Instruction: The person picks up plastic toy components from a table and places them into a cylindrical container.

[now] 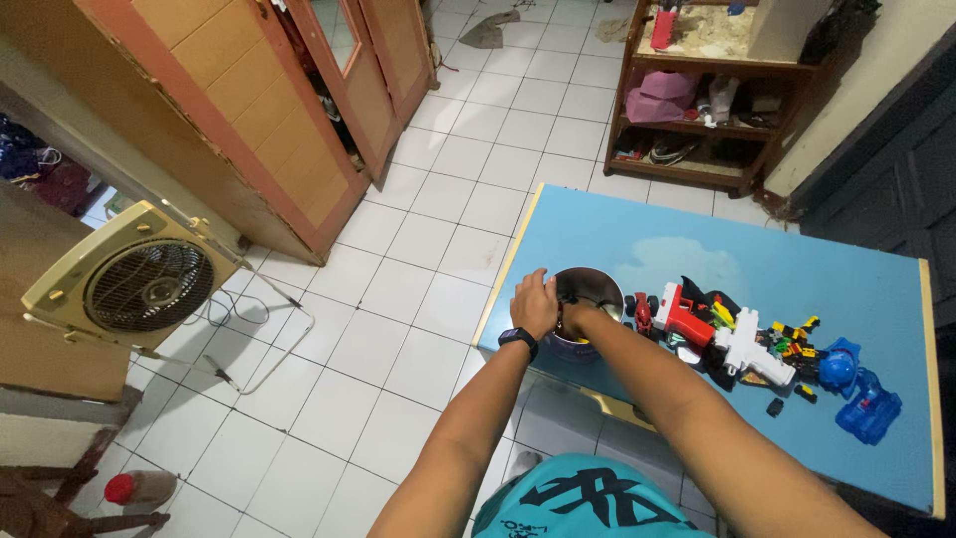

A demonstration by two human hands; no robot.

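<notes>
Apparently both hands, left hand (535, 302) and right hand (575, 321), at round tin (590, 289).

Even, moderately bright indoor light. Soft glare on the white glossy floor tiles (418, 289); faint shadows under the blue rectangular tabletop (757, 259) beside them. Wide-angle bending at frame edges, away from that tabletop. Focus sharp; slight noise in dark corners.

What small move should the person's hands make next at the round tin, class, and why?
Probably lift the right hand out of the round tin and reach toward the toy pile: the left hand grips the tin's rim, and the toys lie just beside it on the blue table.
</notes>
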